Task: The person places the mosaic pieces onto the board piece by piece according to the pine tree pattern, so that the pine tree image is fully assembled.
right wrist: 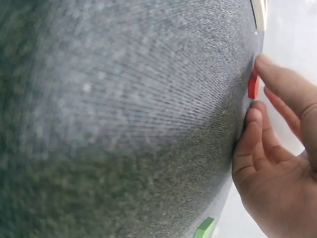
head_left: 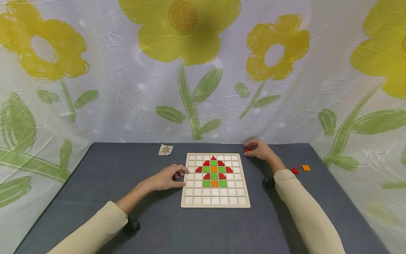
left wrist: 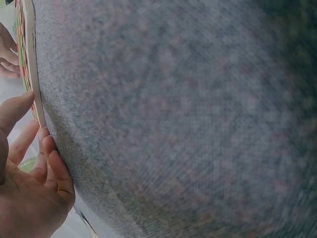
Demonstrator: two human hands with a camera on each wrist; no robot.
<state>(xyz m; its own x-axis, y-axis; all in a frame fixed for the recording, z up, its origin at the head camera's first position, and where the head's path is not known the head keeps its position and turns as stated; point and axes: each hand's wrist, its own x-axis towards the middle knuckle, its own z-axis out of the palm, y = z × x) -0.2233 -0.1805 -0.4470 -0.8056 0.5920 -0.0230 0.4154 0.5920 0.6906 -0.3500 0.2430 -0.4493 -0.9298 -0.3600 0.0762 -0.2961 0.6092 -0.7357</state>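
A wooden grid board [head_left: 215,201] with white squares lies mid-table. Red, green and orange tiles form a stepped, tree-like figure on it, topped by a small red triangle [head_left: 213,158]. My left hand [head_left: 169,177] rests at the board's left edge. In the left wrist view its thumb and fingertips touch the pale rim [left wrist: 32,59], while the other fingers bend loosely. Beyond the board's upper right corner, my right hand [head_left: 259,149] pinches a red tile [right wrist: 253,85] between thumb and fingers, low at the tabletop. The hand partly covers this tile in the head view.
A small patterned card [head_left: 166,150] lies behind the board to the left. Right of my right forearm lie a red tile [head_left: 295,170] and an orange square tile [head_left: 306,168]. A green tile [right wrist: 204,228] shows in the right wrist view. Flower-printed curtains [head_left: 139,106] border the table.
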